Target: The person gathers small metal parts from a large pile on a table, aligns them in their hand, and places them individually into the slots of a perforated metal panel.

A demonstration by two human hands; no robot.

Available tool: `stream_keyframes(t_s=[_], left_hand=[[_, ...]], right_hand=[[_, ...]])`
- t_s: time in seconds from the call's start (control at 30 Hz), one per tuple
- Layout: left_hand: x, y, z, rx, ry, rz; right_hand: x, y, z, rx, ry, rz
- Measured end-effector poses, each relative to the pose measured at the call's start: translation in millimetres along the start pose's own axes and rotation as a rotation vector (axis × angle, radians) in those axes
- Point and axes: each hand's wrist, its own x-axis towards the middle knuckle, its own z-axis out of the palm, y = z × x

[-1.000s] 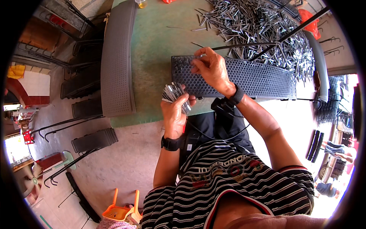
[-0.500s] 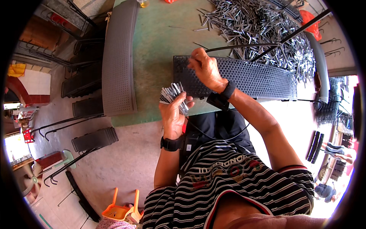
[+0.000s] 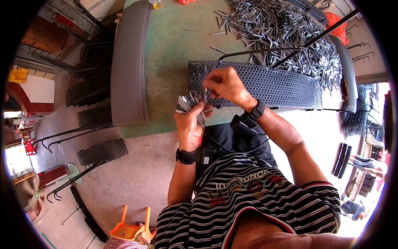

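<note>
view from above a seated person in a black and white striped shirt, working at a green tabletop [image 3: 174, 45]. the left hand [image 3: 190, 124] is closed around a fanned bundle of short, thin grey metal pins [image 3: 188, 103], palm turned up, fingers curled tight at the bundle's base. the bundle sits just over the near edge of the tabletop, and its pins spread upward and to the left, away from the person, their long axes splayed like an open fan. the right hand [image 3: 226, 85] is nearly closed, thumb and fingertips pinched on a single pin at the right side of the fan; that pin stands roughly upright in the picture. both hands touch at the bundle. each wrist wears a black band.

just behind the hands lies a long dark grey perforated plastic panel [image 3: 269, 85], its long axis running left to right across the tabletop, tilted slightly down to the right. beyond it a big loose heap of grey metal pins [image 3: 282, 33] covers the far right of the tabletop. a second grey perforated panel [image 3: 128, 66] lies along the tabletop's left edge, its long axis running away from the person.
</note>
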Motion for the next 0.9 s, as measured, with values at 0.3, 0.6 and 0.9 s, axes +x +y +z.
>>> stream_keyframes(t_s=[0.3,0.6,0.9], left_hand=[[1,0,-8,-0.002,0.035,0.007],[0,3,-9,-0.031,0.078,-0.032],[1,2,-9,-0.008,0.070,-0.022]], right_hand=[[18,8,3,-0.139,0.360,-0.259],[31,34,4,-0.638,0.321,-0.644],[-3,7,11,-0.331,-0.073,-0.147]])
